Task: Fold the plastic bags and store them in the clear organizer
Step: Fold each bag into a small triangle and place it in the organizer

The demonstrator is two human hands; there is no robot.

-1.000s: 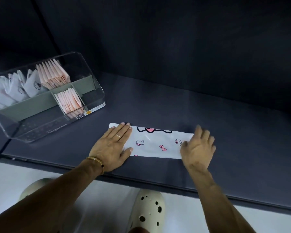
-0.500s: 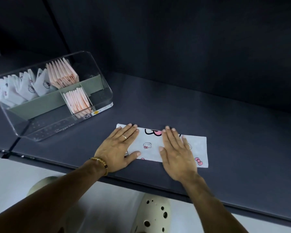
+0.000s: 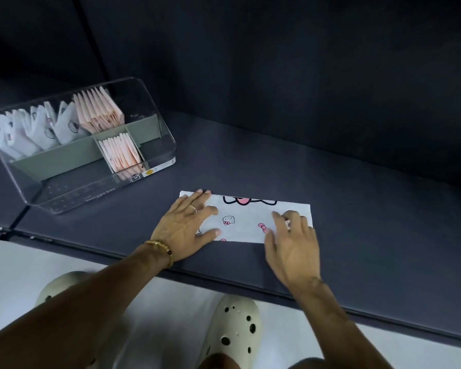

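Note:
A white plastic bag [image 3: 246,222] printed with pink bows and cat faces lies folded into a long flat strip on the dark cushion. My left hand [image 3: 186,225] presses flat on the strip's left end, fingers spread. My right hand [image 3: 293,241] rests on the strip's right end, fingers spread and slightly curled, holding nothing. The clear organizer [image 3: 155,107] stands tilted at the far left. Its grey-divided compartments hold several folded white bags [image 3: 40,129] and folded pink bags [image 3: 99,110].
The dark cushion surface [image 3: 357,209] runs wide to the right, with a dark backrest behind. Its front edge [image 3: 250,286] crosses below my hands. Under it lie a white floor and my cream perforated clogs [image 3: 234,331].
My right hand has slid from the middle of the strip to its right end. My left hand has stayed on the left end.

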